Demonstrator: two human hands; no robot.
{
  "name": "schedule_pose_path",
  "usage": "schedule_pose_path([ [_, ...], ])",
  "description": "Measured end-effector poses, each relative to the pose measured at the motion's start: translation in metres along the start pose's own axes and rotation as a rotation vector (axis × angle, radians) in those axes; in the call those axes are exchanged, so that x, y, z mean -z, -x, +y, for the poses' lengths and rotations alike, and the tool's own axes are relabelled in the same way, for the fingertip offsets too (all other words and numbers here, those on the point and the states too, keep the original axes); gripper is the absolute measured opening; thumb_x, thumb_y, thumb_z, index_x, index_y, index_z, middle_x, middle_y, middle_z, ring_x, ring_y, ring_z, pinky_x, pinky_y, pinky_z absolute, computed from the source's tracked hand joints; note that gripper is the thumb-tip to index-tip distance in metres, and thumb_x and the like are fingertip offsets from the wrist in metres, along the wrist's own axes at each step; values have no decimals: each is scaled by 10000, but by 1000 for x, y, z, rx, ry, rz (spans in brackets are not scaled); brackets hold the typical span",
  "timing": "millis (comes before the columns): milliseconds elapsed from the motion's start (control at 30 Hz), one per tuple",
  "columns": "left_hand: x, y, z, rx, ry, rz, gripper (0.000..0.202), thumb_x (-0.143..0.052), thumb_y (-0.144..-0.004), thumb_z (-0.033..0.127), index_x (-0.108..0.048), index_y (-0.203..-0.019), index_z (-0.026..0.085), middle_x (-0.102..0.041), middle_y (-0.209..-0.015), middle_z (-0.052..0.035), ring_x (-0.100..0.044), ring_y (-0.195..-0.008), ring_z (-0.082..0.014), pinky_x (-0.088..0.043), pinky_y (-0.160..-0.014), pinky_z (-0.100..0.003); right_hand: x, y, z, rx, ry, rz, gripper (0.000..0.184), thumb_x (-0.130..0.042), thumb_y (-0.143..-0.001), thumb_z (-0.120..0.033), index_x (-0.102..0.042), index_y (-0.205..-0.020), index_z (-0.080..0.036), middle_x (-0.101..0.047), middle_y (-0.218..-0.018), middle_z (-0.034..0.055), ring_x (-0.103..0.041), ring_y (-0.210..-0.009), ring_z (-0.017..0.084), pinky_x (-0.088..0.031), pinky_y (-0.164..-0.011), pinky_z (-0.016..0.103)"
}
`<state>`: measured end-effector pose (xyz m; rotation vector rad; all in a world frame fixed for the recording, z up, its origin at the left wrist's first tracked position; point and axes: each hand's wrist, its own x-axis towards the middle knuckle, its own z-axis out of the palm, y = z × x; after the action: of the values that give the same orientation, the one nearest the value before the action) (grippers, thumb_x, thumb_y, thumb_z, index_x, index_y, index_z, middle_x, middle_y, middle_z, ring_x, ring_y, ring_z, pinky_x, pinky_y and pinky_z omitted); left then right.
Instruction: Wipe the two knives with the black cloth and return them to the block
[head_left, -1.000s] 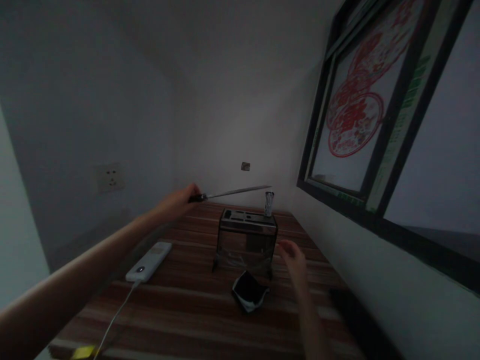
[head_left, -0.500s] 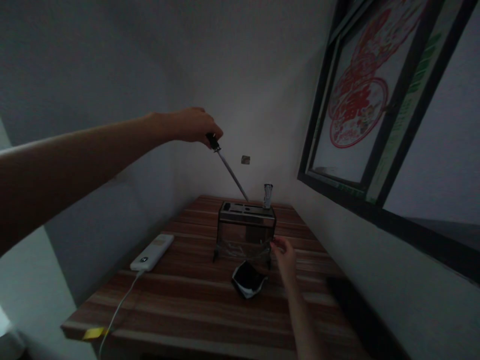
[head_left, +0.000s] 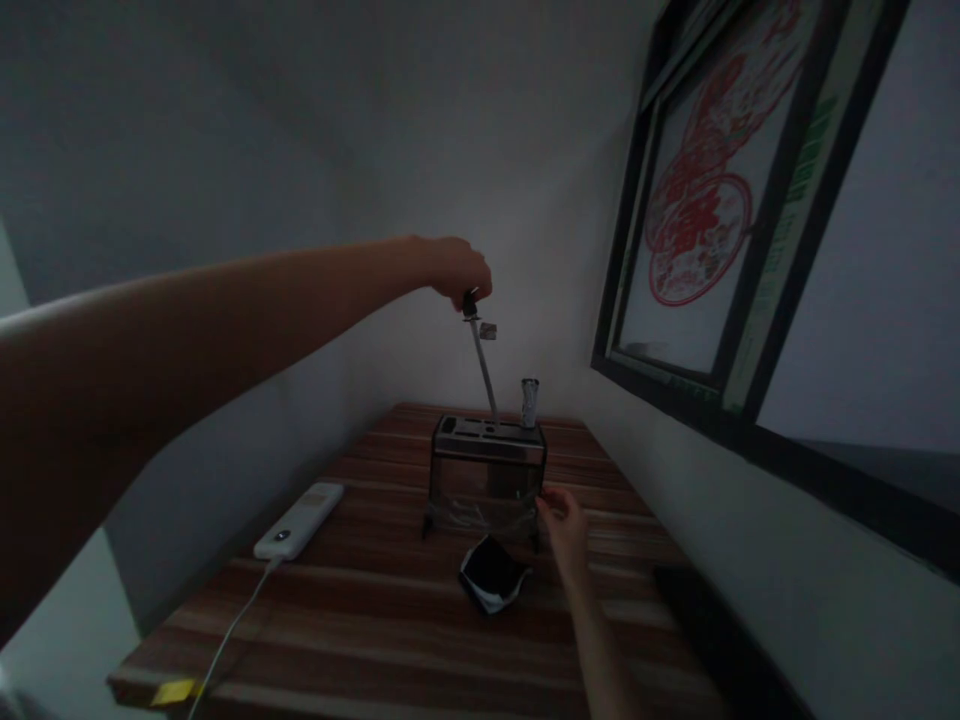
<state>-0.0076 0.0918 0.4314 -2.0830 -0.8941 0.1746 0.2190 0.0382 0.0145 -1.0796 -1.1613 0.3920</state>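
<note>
My left hand (head_left: pixel 454 270) is raised above the table and closed on the dark handle of a long thin knife (head_left: pixel 482 362), whose blade points almost straight down. Its tip meets the slotted top of a clear knife block (head_left: pixel 486 475) near the table's far end. My right hand (head_left: pixel 562 522) rests at the block's lower right corner, fingers curled against its side. A small metal-handled tool (head_left: pixel 529 402) stands upright in the block's right end.
A striped wooden table (head_left: pixel 390 620) sits in a dim corner. On it lie a white power bank (head_left: pixel 298 520) with a cable running off the front edge and a crumpled dark packet (head_left: pixel 491 578). A dark-framed window (head_left: pixel 757 260) with a red paper cutting fills the right wall.
My left hand swung the knife from level up to nearly vertical and brought its tip onto the block's top. My right hand moved in against the block's lower right corner.
</note>
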Motion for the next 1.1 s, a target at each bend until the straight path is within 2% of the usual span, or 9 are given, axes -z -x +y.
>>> schedule_pose_path([
  [200,11,-10,20,14,-83,-53,231,-675,-610,270,-643,-838,258,-645,-812,19,-518,-861,-158,-300,-770,-262,-1,0,4,-1,-7,-2,230,-624,-659,-347,-593,-798,-167,-641,-797,64,-597,-753,210,-466,-689,330],
  [433,12,-13,35,-21,-128,-67,208,-684,-598,211,-643,-799,247,-660,-792,1,-512,-798,-146,-296,-743,-269,-1,0,4,-1,-25,7,242,-632,-650,-370,-596,-784,-172,-649,-785,63,-603,-740,210,-476,-666,325],
  [800,9,-18,31,-14,-109,-58,200,-672,-602,198,-644,-793,249,-659,-796,-1,-513,-810,-152,-279,-761,-279,-1,0,3,38,-5,14,228,-612,-664,-366,-606,-784,-172,-650,-777,68,-606,-742,219,-478,-679,338],
  [1100,4,-18,33,-28,-124,-45,207,-673,-598,188,-637,-793,246,-664,-807,-6,-517,-783,-147,-278,-740,-277,0,0,0,17,-3,-8,229,-608,-667,-361,-601,-784,-165,-652,-787,76,-607,-752,223,-474,-694,343],
])
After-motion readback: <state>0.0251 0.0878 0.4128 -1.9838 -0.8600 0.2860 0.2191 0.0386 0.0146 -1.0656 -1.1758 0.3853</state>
